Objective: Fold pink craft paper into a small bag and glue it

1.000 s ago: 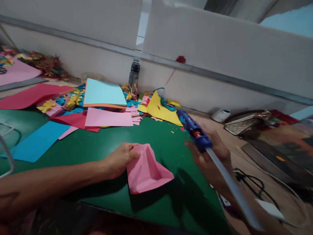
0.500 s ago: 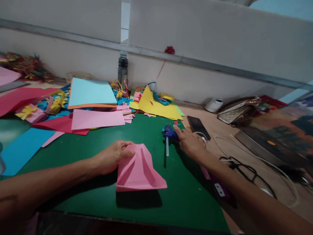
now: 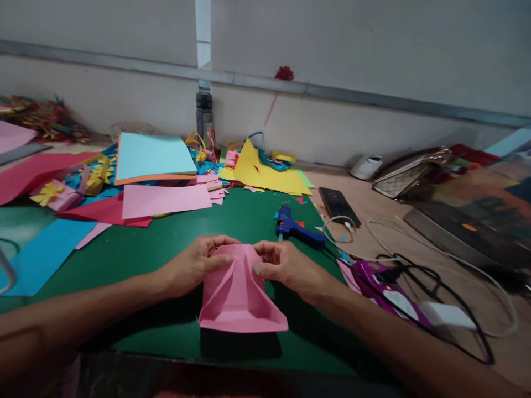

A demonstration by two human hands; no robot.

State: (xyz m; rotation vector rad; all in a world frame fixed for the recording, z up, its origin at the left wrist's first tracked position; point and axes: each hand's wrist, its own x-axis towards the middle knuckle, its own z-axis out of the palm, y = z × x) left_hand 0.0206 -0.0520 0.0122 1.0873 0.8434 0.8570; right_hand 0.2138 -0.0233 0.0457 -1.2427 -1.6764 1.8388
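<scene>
A folded piece of pink paper, shaped like an open pouch with creased sides, is held just above the green table top. My left hand pinches its upper left edge, thumb in front and fingers behind. On its upper right edge, my right hand grips with the thumb in front and the fingers curled behind. Beyond my right hand lies a blue hot glue gun, its glue stick partly hidden by that hand.
Coloured paper sheets, paper baskets and a yellow sheet cover the back. At right are a phone, a purple power strip with looping cables, a bag and a dark case.
My right hand has left the glue gun and come back to grip the right side of the pink paper. My left hand still holds the left side.
</scene>
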